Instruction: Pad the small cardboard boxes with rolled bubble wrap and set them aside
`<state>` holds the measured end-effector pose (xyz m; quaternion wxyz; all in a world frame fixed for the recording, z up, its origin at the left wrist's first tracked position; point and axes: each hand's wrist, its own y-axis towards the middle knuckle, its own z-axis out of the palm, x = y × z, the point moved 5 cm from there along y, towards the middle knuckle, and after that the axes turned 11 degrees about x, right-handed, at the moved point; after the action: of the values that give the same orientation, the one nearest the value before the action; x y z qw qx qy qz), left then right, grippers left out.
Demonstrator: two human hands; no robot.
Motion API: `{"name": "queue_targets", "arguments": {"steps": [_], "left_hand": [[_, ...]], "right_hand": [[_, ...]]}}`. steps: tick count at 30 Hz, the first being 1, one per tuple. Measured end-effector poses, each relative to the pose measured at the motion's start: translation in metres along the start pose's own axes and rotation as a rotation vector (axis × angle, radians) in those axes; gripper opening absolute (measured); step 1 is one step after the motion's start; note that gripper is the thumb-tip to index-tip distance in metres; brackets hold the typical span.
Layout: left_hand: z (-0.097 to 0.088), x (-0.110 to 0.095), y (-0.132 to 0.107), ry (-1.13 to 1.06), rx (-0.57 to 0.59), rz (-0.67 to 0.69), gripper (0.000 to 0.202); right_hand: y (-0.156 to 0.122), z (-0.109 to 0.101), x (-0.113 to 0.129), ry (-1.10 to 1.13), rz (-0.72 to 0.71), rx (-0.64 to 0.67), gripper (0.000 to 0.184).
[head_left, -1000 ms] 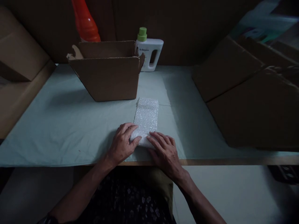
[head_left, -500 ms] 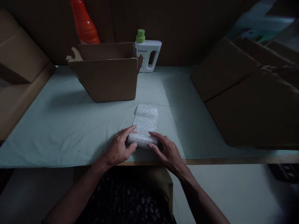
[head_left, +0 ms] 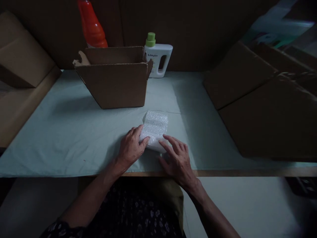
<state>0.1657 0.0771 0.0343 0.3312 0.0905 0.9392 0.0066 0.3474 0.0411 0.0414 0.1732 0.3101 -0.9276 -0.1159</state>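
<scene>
A strip of clear bubble wrap (head_left: 156,127) lies on the pale green cloth in front of me, its near end rolled into a thick bundle. Whatever the roll may contain is hidden. My left hand (head_left: 132,143) grips the roll's left side, thumb on top and fingers along the edge. At the right end, my right hand (head_left: 177,157) has its fingers apart, fingertips at the wrap and thumb lowered away from it.
Behind the wrap stands an open cardboard box (head_left: 114,86). Beyond it are a white jug with a green cap (head_left: 158,59) and an orange-red bottle (head_left: 92,28). Large cardboard boxes (head_left: 269,119) fill the right side, with a clear plastic bottle (head_left: 277,29) above them.
The rolled end has moved a little away from me. My left hand has shifted forward, its thumb now on top of the roll. My right thumb has come off the wrap.
</scene>
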Motion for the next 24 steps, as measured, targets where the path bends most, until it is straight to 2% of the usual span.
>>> {"name": "queue_targets", "arguments": {"steps": [3,6,8,10,14,17,20,24], "left_hand": [[-0.002,-0.003,-0.001,0.025,-0.027,0.024,0.041],[-0.006,-0.007,-0.010,-0.025,-0.031,0.152,0.050],[-0.010,-0.010,-0.017,-0.064,0.008,0.243,0.059],[-0.013,-0.010,-0.023,-0.100,0.066,0.277,0.065],[-0.017,-0.006,-0.028,-0.220,0.184,0.197,0.068],[-0.018,-0.004,-0.028,-0.303,0.217,0.125,0.064],[-0.016,-0.001,-0.024,-0.314,0.200,0.075,0.060],[-0.009,0.004,-0.014,-0.232,0.136,0.040,0.056]], "right_hand": [[0.007,0.008,0.000,-0.050,-0.027,0.072,0.041],[0.016,0.008,-0.005,-0.018,-0.012,0.076,0.035],[0.019,0.004,-0.006,0.057,-0.014,0.073,0.032],[0.018,-0.001,-0.006,0.165,-0.008,0.090,0.033],[0.011,-0.008,-0.008,0.385,0.101,0.158,0.039],[0.007,-0.005,-0.012,0.448,0.201,0.229,0.041],[0.008,-0.002,-0.015,0.376,0.226,0.217,0.041],[0.013,0.001,-0.017,0.200,0.180,0.094,0.039]]}}
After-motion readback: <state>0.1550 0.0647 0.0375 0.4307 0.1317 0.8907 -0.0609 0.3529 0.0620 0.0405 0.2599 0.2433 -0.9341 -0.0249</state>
